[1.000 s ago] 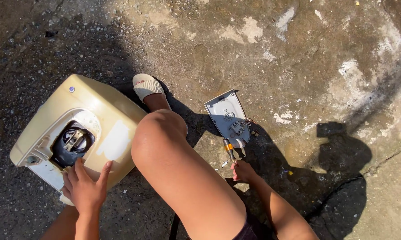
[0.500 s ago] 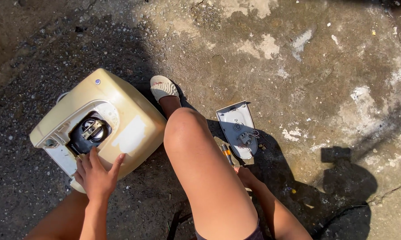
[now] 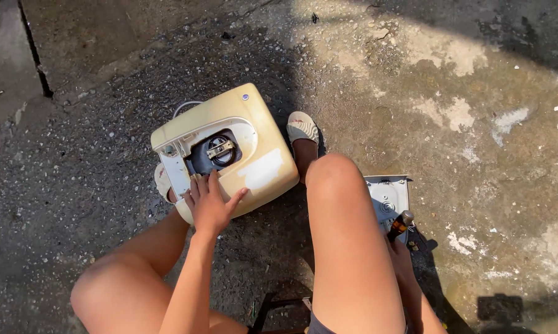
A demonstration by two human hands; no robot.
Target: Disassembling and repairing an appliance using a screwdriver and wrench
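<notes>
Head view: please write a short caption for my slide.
Left hand rests on a cream appliance housing on rough ground; right hand holds a screwdriver.

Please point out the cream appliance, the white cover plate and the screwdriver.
cream appliance [image 3: 263, 124], head view, on its top shell.
white cover plate [image 3: 387, 193], head view, on its flat face.
screwdriver [image 3: 401, 224], head view, on its handle.

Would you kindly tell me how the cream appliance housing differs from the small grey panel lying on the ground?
The cream appliance housing is bulky, rounded and cream-yellow; the grey panel is flat, thin and pale grey. The housing has an open recess showing a dark round part with a metal clip; the panel shows only a small round boss. The left hand rests on the housing, while the right hand, holding a tool, is by the panel. Both lie on the rough concrete ground.
</notes>
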